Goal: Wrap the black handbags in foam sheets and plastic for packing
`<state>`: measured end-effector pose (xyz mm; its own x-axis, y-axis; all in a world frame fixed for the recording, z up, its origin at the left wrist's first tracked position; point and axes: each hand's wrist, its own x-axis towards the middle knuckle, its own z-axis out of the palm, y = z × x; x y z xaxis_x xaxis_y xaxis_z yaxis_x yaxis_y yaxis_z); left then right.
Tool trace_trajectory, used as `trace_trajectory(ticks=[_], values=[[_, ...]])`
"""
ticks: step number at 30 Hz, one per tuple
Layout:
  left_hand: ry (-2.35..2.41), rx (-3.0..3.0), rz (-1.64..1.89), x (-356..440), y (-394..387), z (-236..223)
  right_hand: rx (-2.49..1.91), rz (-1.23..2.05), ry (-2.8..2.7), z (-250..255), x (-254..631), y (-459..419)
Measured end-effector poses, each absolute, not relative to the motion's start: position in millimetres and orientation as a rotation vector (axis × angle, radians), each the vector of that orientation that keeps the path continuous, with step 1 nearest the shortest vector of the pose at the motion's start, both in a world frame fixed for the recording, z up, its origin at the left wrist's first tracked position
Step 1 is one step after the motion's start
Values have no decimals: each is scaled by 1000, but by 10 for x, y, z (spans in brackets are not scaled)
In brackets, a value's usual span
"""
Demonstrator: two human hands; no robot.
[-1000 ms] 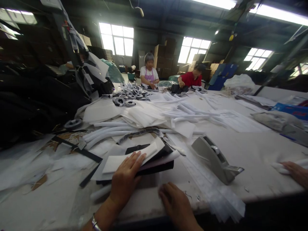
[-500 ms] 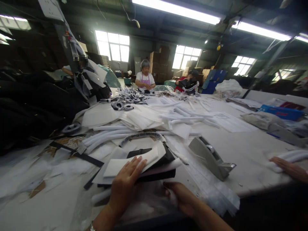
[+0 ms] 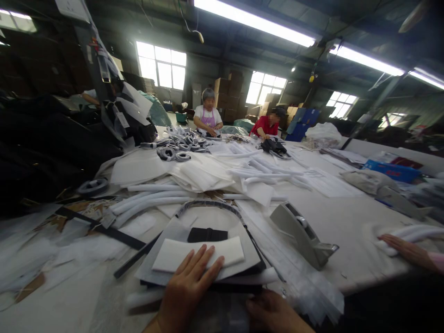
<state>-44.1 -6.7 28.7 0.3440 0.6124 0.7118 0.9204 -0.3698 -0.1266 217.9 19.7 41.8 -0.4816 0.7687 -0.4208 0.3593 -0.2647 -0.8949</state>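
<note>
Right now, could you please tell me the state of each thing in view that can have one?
Left hand: open, on white pad
White pad: lying flat
Right hand: blurred, grip unclear
Dark handle: arched
Tape dispenser: untouched
White tubes: strewn loosely
Grey rings: coiled, heaped
Ceiling lights: lit

Single head-worn camera, facing forward and down, left hand (image 3: pixel 190 286) and right hand (image 3: pixel 275 311) close below, worktable (image 3: pixel 354 224) mid-range, windows (image 3: pixel 167 74) far.
</note>
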Motion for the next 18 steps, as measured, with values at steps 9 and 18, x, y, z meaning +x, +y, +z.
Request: trace_trajectory(ticks=[9,18], values=[[-1273,-2031,-927,-285,-76,36,-1455,396,-2354,1251,2549,1114],[-1175,-2064,-782,-377,-84,11,-1028,726,-2552,764,1502,2520]])
